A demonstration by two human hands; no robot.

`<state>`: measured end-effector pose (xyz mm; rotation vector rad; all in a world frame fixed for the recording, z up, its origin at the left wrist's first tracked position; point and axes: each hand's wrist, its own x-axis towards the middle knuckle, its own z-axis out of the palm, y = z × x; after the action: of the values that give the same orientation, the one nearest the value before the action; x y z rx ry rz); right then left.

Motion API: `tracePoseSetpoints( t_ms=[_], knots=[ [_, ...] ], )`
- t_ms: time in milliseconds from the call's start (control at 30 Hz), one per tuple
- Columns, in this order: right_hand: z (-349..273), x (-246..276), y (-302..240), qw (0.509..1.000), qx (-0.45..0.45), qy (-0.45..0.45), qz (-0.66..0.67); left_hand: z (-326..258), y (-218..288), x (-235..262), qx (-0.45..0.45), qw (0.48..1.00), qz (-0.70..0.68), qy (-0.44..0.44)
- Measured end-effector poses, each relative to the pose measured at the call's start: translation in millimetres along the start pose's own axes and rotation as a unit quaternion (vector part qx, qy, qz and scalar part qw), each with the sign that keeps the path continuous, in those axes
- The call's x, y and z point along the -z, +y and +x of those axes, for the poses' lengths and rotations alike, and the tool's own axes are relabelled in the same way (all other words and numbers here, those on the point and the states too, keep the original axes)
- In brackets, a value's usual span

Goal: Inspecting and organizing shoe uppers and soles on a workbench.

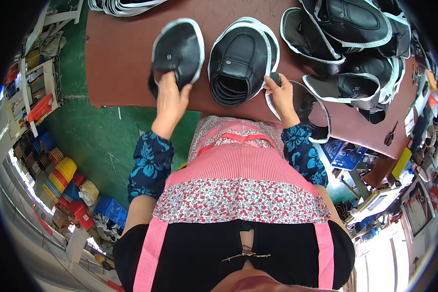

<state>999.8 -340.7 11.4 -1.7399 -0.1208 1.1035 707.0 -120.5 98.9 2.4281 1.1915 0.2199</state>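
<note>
My left hand (169, 100) is closed on the opening of a black shoe upper (180, 46) with a white edge, its toe pointing away from me. To its right, a stack of nested black shoe uppers (241, 53) lies on the table, toes also away. Beside this stack my right hand (281, 95) is closed, thumb and fingers pinching a small dark piece (275, 77) that I cannot make out. Another white-edged upper (304, 104) lies partly behind that hand, reaching over the table's near edge.
A heap of black uppers (355, 22) covers the right of the reddish-brown table (121, 58). More white-edged pieces (126, 6) lie at the far left edge. Scissors (390, 135) rest near the right corner. A blue basket (343, 155) stands below; colourful tubs (61, 177) stand on the green floor.
</note>
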Motion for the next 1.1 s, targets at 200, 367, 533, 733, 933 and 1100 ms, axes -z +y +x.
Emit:
tracePoseSetpoints(
  t_ms=[200, 367, 533, 733, 933, 1100],
  knots=[
    [-40, -22, -36, 0.994, 0.050, 0.061, -0.080, -2, 76, -1, -0.005, 0.979, -0.162, -0.122],
    [-82, -41, -65, 0.993, 0.111, -0.019, -0.045, -49, 37, -30, 0.272, 0.761, -0.536, -0.244],
    [-12, 13, 4, 0.995, 0.030, 0.086, 0.028, -78, -7, -27, 0.365, 0.593, -0.707, -0.126],
    [7, 9, 18, 0.997, 0.023, -0.009, 0.074, -70, 41, -5, 0.310, 0.778, -0.534, -0.112],
    [12, 18, 15, 0.996, 0.067, 0.050, 0.018, -99, -5, 34, 0.097, 0.967, -0.236, -0.008],
    [26, -7, -52, 0.984, 0.131, 0.034, -0.119, -67, -147, 35, 0.149, 0.951, 0.271, -0.020]
  ],
)
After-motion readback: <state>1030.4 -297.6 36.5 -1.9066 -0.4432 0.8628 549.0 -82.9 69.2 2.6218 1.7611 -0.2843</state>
